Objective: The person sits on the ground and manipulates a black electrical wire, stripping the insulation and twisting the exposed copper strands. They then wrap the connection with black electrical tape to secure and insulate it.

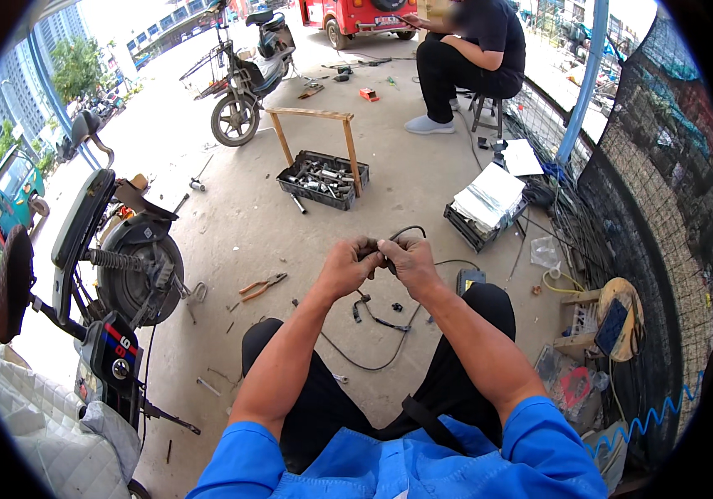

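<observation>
My left hand [351, 268] and my right hand [407, 263] are together above the floor between my knees, closed with fingertips pinching a thin black cable [409, 230]. The part between the fingers is mostly hidden. The cable arches up behind my right hand. Below my hands, more black cable with small connectors [397, 326] lies looped on the concrete. Orange-handled pliers [261, 285] lie left of my hands. A grey device with some yellow [472, 278] sits beside my right knee.
A scooter [119, 274] stands at left, another [236, 116] behind. A black crate of metal parts [316, 190] stands ahead by a wooden frame; a crate with white sheets [481, 200] is at right. A seated person [473, 71] is at upper right, a wooden stool [623, 320] at lower right.
</observation>
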The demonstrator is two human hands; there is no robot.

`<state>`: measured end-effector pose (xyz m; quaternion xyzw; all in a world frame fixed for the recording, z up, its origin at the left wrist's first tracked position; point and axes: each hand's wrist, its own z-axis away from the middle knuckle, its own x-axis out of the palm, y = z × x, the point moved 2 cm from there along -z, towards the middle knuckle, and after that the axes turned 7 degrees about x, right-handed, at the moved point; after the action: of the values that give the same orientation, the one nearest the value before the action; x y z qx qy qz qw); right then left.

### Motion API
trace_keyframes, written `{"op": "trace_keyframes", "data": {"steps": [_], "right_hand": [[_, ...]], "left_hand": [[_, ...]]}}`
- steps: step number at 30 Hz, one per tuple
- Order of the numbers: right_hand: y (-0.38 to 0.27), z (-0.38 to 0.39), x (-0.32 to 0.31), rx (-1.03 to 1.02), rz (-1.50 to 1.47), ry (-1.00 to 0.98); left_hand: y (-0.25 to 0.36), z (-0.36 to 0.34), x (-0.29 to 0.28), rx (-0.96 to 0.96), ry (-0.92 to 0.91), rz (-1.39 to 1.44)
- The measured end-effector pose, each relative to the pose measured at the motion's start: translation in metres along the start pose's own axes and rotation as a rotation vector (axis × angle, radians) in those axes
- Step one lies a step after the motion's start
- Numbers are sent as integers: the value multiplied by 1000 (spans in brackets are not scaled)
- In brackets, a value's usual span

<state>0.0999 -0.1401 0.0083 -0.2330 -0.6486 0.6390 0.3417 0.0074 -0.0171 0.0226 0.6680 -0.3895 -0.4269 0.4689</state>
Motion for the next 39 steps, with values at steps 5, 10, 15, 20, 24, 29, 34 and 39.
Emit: {"op": "trace_keyframes", "data": {"steps": [5,10,15,20,24,29,34,39], "right_hand": [[-9,8,0,45,16,-91],[1,1,-4,207,-244,-211],[6,-2,-10,239,-342,-248],[-1,0,-10,181,-410,-270],[-5,0,-11,86,-386,-324],[-2,-2,-17,-49,-211,-281],[-8,4,-15,-95,-64,-199],[-1,2,-14,-143,-10,-110]], "left_hand": [[-2,4,-2,-49,7,3],[0,-2,-8,-38,107,19],[-2,1,-13,-80,222,128],[-4,-1,-17,-90,275,200],[-2,-2,-18,-71,289,173],[2,-1,-15,-56,286,188],[-3,-2,-18,-13,277,162],[-10,-4,-18,-12,299,152]]}}
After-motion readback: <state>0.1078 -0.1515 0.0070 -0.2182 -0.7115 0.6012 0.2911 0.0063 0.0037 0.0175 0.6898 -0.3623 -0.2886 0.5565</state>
